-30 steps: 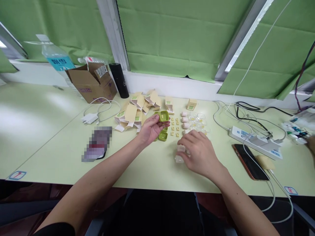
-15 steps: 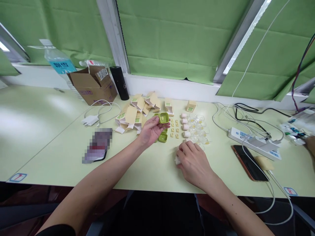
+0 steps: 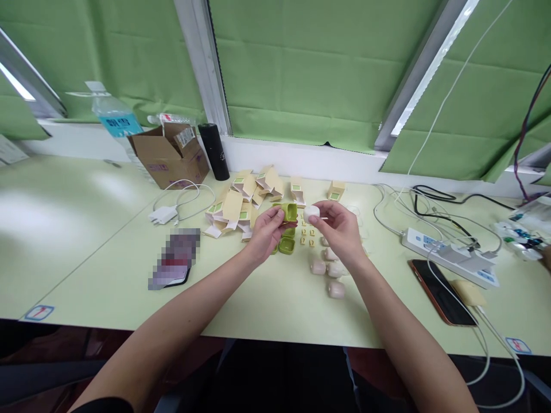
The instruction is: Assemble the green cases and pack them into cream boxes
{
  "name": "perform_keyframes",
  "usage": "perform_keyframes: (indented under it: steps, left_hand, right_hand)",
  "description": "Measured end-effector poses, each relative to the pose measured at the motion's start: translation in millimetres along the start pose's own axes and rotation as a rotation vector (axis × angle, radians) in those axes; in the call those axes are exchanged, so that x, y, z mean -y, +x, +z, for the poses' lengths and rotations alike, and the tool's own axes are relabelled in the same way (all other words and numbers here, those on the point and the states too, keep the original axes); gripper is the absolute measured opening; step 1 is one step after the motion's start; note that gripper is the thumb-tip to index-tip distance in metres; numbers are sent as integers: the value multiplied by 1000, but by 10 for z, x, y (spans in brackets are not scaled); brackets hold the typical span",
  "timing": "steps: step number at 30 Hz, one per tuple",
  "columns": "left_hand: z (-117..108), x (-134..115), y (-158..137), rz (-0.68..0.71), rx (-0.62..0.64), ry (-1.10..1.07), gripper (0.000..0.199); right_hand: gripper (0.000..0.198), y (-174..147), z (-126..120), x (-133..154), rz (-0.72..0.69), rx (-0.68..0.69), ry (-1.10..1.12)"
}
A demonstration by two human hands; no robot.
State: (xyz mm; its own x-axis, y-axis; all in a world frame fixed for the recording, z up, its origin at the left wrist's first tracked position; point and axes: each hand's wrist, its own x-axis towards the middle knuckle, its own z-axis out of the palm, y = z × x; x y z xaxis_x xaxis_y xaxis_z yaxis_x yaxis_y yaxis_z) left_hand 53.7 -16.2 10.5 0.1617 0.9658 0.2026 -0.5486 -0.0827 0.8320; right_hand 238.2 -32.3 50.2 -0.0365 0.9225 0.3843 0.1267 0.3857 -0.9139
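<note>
My left hand (image 3: pixel 266 234) is closed on a small green open-topped case (image 3: pixel 292 213), its hollow turned toward my right. Opposite it, my right hand (image 3: pixel 342 229) pinches a white rounded plastic piece (image 3: pixel 310 214) between thumb and fingers. The two parts are close together, with a narrow gap between them. More green case parts (image 3: pixel 286 246) lie on the table under my left hand. Small yellow clips (image 3: pixel 307 241) sit in rows beside them. Several pale pink-white rounded pieces (image 3: pixel 336 289) lie below my right hand, which partly hides clear plastic parts (image 3: pixel 353 211).
Opened cream cartons (image 3: pixel 231 205) are heaped behind my left hand. Farther left are a cardboard box (image 3: pixel 172 160), a black tumbler (image 3: pixel 214 152), a white charger (image 3: pixel 162 215) and a blurred phone (image 3: pixel 176 258). On the right lie a power strip (image 3: pixel 447 252), cables and a phone (image 3: pixel 441 292).
My right hand has risen from the near table with a white piece and come up beside the green case. My left hand still holds the case. The pale pieces underneath are now uncovered.
</note>
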Motion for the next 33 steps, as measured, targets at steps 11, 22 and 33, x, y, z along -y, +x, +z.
perform_keyframes:
  steps: [11,22,33]
  left_hand:
    - [88,20,-71,107,-66,233,44]
    - [135,-4,-126,205,-2,433,37]
    - [118,51,-182,215,-30,463,33]
  right_hand:
    - [49,-17,112,-209,151,-29,159]
    - [53,-54,139,-226,182,-51,182]
    - [51,-87,141,-235,184,-64,212]
